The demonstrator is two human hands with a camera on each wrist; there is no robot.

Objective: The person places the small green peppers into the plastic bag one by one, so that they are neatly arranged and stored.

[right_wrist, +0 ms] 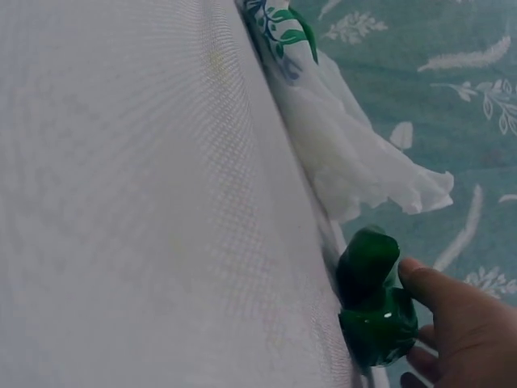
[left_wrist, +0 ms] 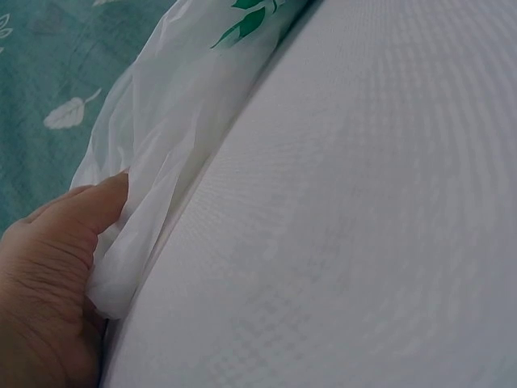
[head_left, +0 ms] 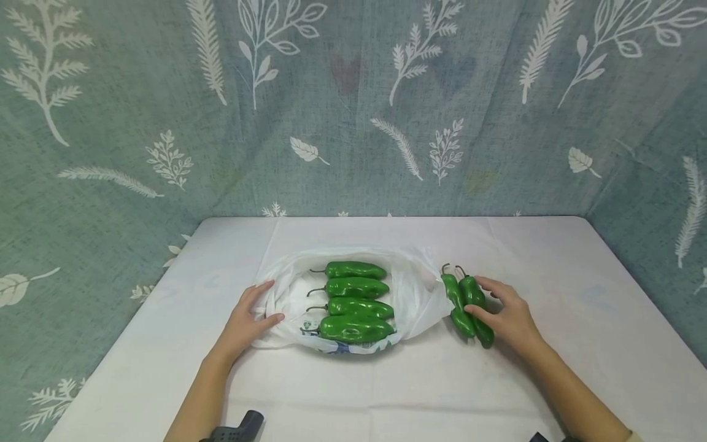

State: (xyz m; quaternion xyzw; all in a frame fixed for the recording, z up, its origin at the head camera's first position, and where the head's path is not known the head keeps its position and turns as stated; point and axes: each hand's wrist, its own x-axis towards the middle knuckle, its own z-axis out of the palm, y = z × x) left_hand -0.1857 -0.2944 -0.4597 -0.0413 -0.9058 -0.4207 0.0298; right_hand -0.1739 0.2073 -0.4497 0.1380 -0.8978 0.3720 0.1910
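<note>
Several long green peppers (head_left: 356, 307) lie stacked in a row inside a white plastic bag (head_left: 417, 288) with its mouth spread wide. At the bag's left rim rests my left hand (head_left: 248, 316), thumb and forefinger apart; the left wrist view has the thumb (left_wrist: 109, 202) against the crumpled plastic. Right of the bag, two more green peppers lie side by side, stems away from me. My right hand (head_left: 507, 314) holds the right-hand pepper (head_left: 479, 328), thumb across its front and fingers behind. Its neighbour (head_left: 455, 301) lies against it, beside the bag's right end.
A white cloth (head_left: 431, 399) covers the table. Green fabric with white leaf prints (head_left: 353, 153) hangs behind and along both sides. Dark wrist devices, the left one (head_left: 237, 430) among them, show at the bottom edge.
</note>
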